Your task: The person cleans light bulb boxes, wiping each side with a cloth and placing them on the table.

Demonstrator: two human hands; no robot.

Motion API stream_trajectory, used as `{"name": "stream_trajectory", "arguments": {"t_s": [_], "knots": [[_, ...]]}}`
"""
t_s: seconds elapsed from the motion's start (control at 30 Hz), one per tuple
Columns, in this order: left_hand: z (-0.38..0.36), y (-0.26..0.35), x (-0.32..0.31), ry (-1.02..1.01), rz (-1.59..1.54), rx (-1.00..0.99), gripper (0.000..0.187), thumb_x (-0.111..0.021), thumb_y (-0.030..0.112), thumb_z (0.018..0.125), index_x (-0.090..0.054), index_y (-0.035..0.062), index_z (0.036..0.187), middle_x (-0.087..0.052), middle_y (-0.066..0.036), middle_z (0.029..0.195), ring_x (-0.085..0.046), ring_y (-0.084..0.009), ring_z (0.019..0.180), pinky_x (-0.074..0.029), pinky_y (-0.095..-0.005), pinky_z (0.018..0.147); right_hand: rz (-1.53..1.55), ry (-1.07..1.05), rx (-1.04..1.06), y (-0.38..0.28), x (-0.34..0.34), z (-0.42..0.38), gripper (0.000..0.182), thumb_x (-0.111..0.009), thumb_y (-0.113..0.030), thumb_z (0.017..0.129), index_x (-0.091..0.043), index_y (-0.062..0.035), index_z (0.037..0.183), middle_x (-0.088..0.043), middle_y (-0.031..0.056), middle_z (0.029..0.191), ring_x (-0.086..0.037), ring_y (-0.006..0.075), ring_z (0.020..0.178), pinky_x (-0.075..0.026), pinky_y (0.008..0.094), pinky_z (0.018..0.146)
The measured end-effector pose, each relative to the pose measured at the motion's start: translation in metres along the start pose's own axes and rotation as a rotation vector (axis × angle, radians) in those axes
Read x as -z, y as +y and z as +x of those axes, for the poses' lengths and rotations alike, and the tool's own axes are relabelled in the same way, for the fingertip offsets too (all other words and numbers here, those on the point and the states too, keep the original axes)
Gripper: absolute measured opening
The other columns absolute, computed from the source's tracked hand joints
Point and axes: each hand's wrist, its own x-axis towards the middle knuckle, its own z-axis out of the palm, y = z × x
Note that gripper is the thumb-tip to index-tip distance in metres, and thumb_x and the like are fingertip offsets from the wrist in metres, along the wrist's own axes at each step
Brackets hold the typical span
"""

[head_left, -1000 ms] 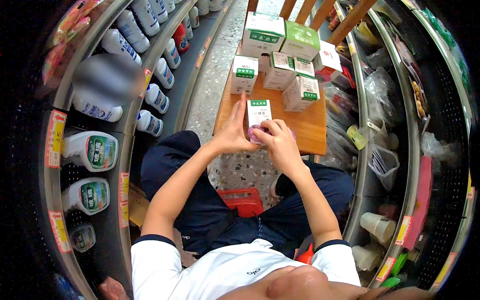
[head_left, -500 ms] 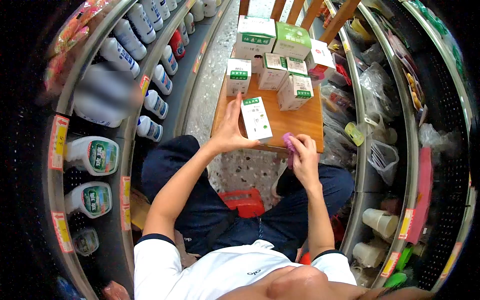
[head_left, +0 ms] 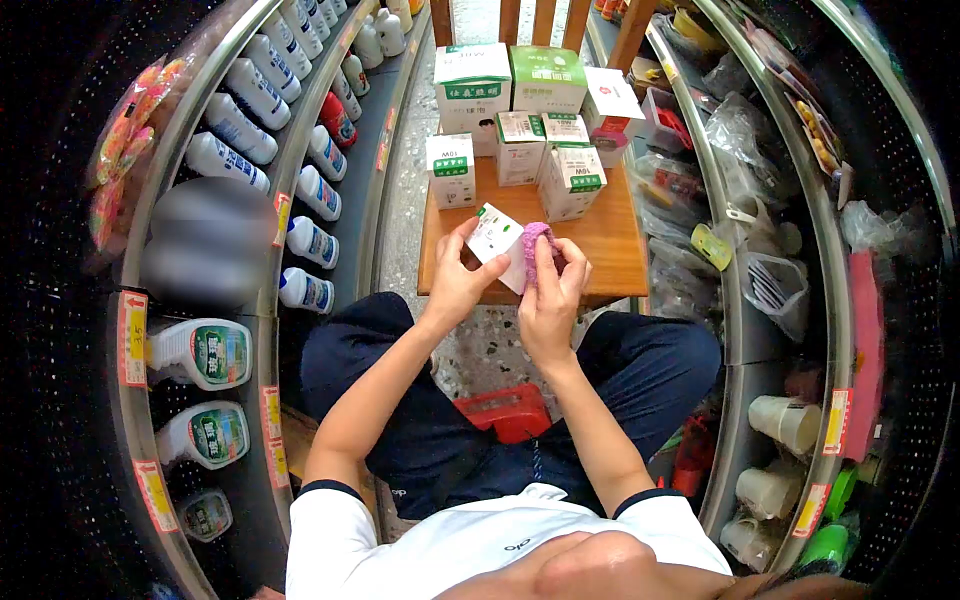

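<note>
My left hand (head_left: 458, 283) is closed on a small white and green light bulb box (head_left: 497, 236), tilted above the front of a wooden chair seat (head_left: 606, 255). A bunched purple cloth (head_left: 534, 250) is pinched in my right hand (head_left: 553, 296) and lies against the box's right side. Behind them on the seat stand more boxes: a small 10W box (head_left: 451, 170) at left, another 10W box (head_left: 573, 185) at right, and a taller white and green box (head_left: 472, 95) at the back beside a bright green box (head_left: 548, 80).
Shelves with white bottles (head_left: 240, 128) and spray bottles (head_left: 212, 353) line my left side. At right, shelves hold plastic-bagged goods (head_left: 745, 150) and pale cups (head_left: 785, 423). A red plastic object (head_left: 508, 412) lies on the floor between my legs. Wooden chair slats (head_left: 542, 22) rise behind the boxes.
My left hand has lifted and tilted the bulb box off the seat. My right hand has moved left, bringing the purple cloth against the box. The view has shifted slightly.
</note>
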Motion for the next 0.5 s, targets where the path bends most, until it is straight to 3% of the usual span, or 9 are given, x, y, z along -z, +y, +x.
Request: {"name": "stream_trajectory", "arguments": {"t_s": [0.27, 0.37, 0.5], "knots": [[0.004, -0.007, -0.001, 0.043, 0.059, -0.016, 0.08, -0.077, 0.041, 0.083, -0.045, -0.002, 0.142, -0.045, -0.019, 0.131, -0.048, -0.0296, 0.125, -0.039, -0.0391, 0.108, -0.003, -0.061, 0.042, -0.017, 0.0, -0.011, 0.044, -0.062, 0.009, 0.077, -0.064, 0.0026, 0.12, -0.054, 0.0187, 0.119, -0.05, 0.0373, 0.112, -0.042, 0.0453, 0.097], [0.002, -0.001, -0.002, 0.013, -0.066, -0.037, 0.079, -0.077, 0.04, 0.084, -0.045, -0.0027, 0.142, -0.045, -0.018, 0.131, -0.05, -0.0285, 0.124, -0.04, -0.0388, 0.107, 0.043, -0.093, 0.073, -0.01, 0.006, -0.013, 0.042, -0.062, 0.007, 0.076, -0.065, 0.0017, 0.118, -0.055, 0.0177, 0.117, -0.05, 0.0374, 0.111, -0.043, 0.0453, 0.096], [0.007, -0.009, 0.0, 0.009, 0.069, -0.068, 0.077, -0.08, 0.033, 0.083, -0.045, -0.0035, 0.141, -0.044, -0.017, 0.131, -0.051, -0.026, 0.123, -0.044, -0.0375, 0.105, 0.067, -0.166, 0.137, -0.001, 0.019, -0.02, 0.042, -0.062, 0.007, 0.075, -0.067, -0.0009, 0.116, -0.056, 0.0171, 0.115, -0.051, 0.0379, 0.11, -0.043, 0.0453, 0.096]]}}
